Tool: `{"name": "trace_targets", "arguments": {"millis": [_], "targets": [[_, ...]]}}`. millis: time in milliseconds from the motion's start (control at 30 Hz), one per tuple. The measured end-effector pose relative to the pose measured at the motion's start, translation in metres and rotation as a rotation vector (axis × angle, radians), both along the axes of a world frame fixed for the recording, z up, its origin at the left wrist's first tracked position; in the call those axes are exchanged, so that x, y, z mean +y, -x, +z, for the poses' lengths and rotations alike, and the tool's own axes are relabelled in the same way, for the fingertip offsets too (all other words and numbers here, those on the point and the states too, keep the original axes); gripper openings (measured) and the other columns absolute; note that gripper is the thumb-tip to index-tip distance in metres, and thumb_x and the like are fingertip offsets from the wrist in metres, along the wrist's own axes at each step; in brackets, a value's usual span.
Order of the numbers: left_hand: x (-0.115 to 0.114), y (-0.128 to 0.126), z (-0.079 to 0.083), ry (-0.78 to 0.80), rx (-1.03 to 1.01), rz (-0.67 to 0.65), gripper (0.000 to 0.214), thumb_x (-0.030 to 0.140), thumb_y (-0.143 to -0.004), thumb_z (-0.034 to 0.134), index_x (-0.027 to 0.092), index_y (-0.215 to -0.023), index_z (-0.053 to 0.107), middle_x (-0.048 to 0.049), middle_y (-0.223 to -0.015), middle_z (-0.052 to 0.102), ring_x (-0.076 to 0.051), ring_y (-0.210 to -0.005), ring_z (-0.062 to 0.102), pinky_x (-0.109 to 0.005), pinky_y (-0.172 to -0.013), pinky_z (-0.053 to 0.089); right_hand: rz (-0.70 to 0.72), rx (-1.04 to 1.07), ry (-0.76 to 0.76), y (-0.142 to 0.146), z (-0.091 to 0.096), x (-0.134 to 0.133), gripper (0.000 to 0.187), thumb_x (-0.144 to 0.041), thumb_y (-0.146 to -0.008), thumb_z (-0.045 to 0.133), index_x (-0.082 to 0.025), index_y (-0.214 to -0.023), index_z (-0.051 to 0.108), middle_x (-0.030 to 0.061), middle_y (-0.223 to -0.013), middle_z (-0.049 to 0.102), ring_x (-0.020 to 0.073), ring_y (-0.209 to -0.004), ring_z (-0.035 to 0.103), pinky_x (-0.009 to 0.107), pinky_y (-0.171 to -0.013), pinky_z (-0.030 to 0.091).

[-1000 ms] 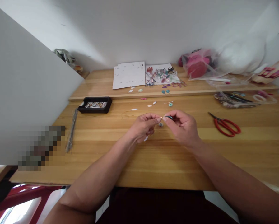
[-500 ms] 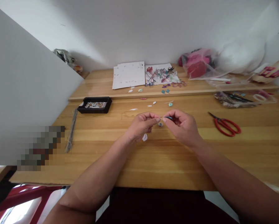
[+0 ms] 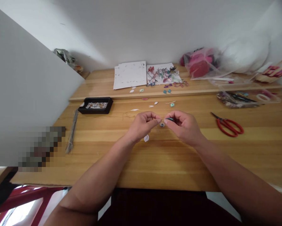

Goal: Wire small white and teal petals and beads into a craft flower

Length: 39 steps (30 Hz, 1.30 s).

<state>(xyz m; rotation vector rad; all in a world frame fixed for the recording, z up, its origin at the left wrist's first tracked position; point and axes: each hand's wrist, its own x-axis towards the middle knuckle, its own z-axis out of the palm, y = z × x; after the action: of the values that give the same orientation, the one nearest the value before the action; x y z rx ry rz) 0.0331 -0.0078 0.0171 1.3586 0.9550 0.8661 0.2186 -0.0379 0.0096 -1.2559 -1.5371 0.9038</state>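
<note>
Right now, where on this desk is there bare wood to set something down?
Bare wood: between the grey strands and the left forearm, and between the red-handled tool and the right forearm. Crowded: raised ledge, around the coloured pieces.

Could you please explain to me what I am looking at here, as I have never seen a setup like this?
There is no machine here: a person works with two bare hands. The view comes from one camera worn on the head, looking forward and down.

The right hand pinches a small dark piece. The left hand has its fingertips pinched close by; what lies between them is too small to tell.

On the wooden table, a white leaf-shaped piece lies near the left hand. To the left are a black tray of small beads and a bundle of thin wires; to the right, a red-handled cutting tool. White sheets lie farther back.
</note>
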Motion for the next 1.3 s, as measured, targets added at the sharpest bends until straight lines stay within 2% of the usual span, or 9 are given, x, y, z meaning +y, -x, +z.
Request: {"name": "trace_targets", "arguments": {"millis": [200,433,700,833,967,1100,1300], "targets": [[0.001,-0.001,-0.001,0.163,-0.094,0.02,0.032,0.042,-0.07,0.08,0.016,-0.077,0.063,0.0053,-0.063,0.049,-0.003,-0.046,0.032,-0.02,-0.044,0.023,-0.052,0.026,-0.03,0.0,-0.001,0.001,0.012,-0.03,-0.085,0.067,-0.018,-0.084,0.066,-0.0007,-0.072,0.06,0.0115,-0.061,0.049,0.027,-0.056,0.038],[0.002,0.002,0.001,0.156,-0.101,0.025,0.027,0.035,-0.068,0.08,0.014,-0.073,0.065,0.0049,-0.061,0.051,-0.003,-0.046,0.035,-0.02,-0.044,0.025,-0.045,0.042,0.005,0.001,0.002,-0.001,0.012,-0.03,-0.083,0.068,-0.018,-0.083,0.066,-0.0003,-0.072,0.06,0.0116,-0.062,0.048,0.028,-0.058,0.038],[0.0,-0.001,0.001,0.2,-0.105,-0.028,0.027,0.034,-0.065,0.08,0.014,-0.074,0.064,0.0044,-0.062,0.052,-0.003,-0.047,0.036,-0.02,-0.045,0.025,0.09,0.205,0.106,0.001,0.011,-0.001,0.019,-0.035,-0.081,0.071,-0.018,-0.081,0.064,-0.0021,-0.065,0.056,0.0102,-0.057,0.045,0.027,-0.054,0.034],[0.002,0.001,-0.001,0.135,-0.023,-0.072,0.031,0.04,-0.067,0.079,0.015,-0.076,0.063,0.0046,-0.06,0.051,-0.005,-0.048,0.037,-0.022,-0.047,0.025,0.193,0.129,0.206,0.0,0.012,-0.003,0.02,-0.036,-0.079,0.071,-0.017,-0.079,0.064,-0.003,-0.061,0.053,0.0097,-0.054,0.041,0.027,-0.051,0.029],[0.003,0.005,-0.001,0.07,0.047,-0.109,0.03,0.042,-0.073,0.076,0.015,-0.077,0.063,0.0054,-0.057,0.049,-0.006,-0.049,0.036,-0.023,-0.048,0.023,0.226,0.038,0.28,0.0,0.012,-0.002,0.017,-0.034,-0.076,0.069,-0.018,-0.075,0.063,-0.0026,-0.06,0.053,0.0098,-0.054,0.041,0.027,-0.051,0.028],[0.002,0.005,0.001,0.022,0.061,-0.098,0.027,0.039,-0.075,0.075,0.015,-0.076,0.063,0.0048,-0.058,0.047,-0.007,-0.051,0.034,-0.023,-0.049,0.022,0.149,-0.031,0.325,0.0,0.011,0.0,0.017,-0.034,-0.072,0.069,-0.018,-0.072,0.064,-0.0031,-0.058,0.052,0.0098,-0.052,0.04,0.026,-0.049,0.028],[-0.002,0.002,0.002,0.012,0.042,-0.066,0.028,0.04,-0.074,0.077,0.015,-0.075,0.064,0.0045,-0.057,0.049,-0.006,-0.05,0.034,-0.023,-0.049,0.022,-0.034,0.012,0.21,-0.002,0.007,0.004,0.018,-0.035,-0.073,0.07,-0.019,-0.072,0.063,-0.0029,-0.056,0.053,0.0099,-0.051,0.04,0.027,-0.049,0.028]]}}
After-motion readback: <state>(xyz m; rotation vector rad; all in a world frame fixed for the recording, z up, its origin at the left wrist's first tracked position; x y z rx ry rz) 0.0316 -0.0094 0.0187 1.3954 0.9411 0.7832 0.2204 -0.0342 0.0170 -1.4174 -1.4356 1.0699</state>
